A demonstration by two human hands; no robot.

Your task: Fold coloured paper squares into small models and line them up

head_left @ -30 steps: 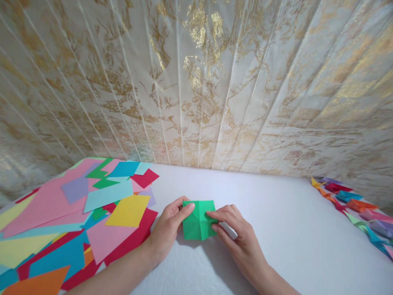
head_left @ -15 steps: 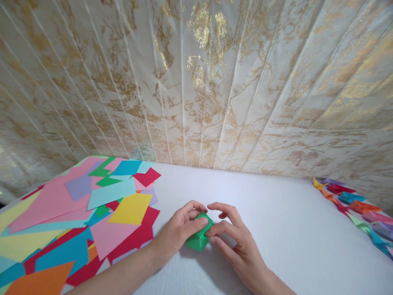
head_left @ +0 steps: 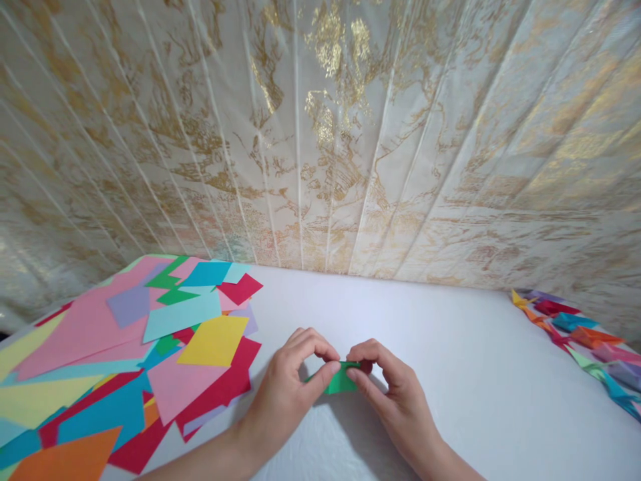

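Green paper (head_left: 339,382), folded, at six o'clock in the view, over a white table (head_left: 451,381). Pinched near its upper edge by left hand (head_left: 288,377) from nine o'clock and right hand (head_left: 393,387) from three, both grips closed on it. At eight o'clock, overlapping coloured sheets (head_left: 213,341); toward four, folded paper pieces (head_left: 595,337); at twelve, gold-patterned backdrop (head_left: 340,220).

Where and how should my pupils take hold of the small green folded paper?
The green paper is probably best pinched along its far edge, thumb against forefinger, the left hand coming from the left and the right hand from the right. It is small and folded, and pinching there leaves much of its near face uncovered.
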